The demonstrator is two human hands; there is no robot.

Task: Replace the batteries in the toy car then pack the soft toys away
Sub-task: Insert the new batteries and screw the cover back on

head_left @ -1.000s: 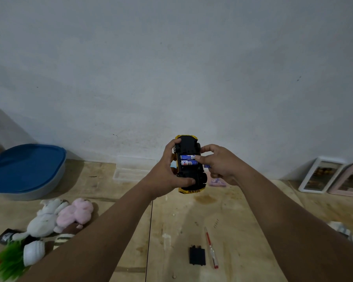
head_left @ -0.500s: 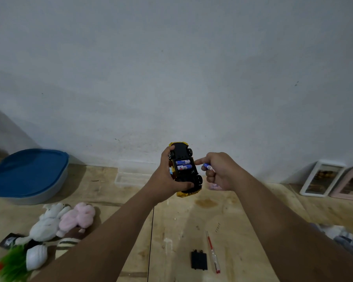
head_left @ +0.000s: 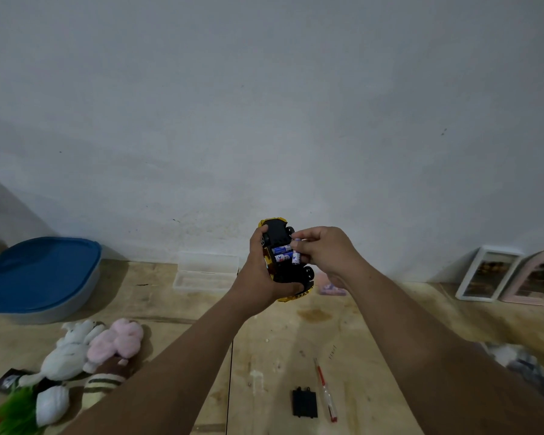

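Bare floor [head_left: 296,324] lies below the car [head_left: 283,271], gripped upturned by the left hand [head_left: 261,277]. At its 2 o'clock, the right hand [head_left: 324,252] pinches a battery [head_left: 296,254] beside the two seated.

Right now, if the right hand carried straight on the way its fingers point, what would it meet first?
Probably the toy car's open battery bay: the right hand pinches a battery right beside the two batteries already seated, in the left hand's grip. Depth is uncertain.

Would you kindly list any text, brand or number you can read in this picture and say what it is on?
None can be read for certain.
Batteries in the toy car: red and blue print, too blurred.
Black packet by the soft toys: white marking, too small.
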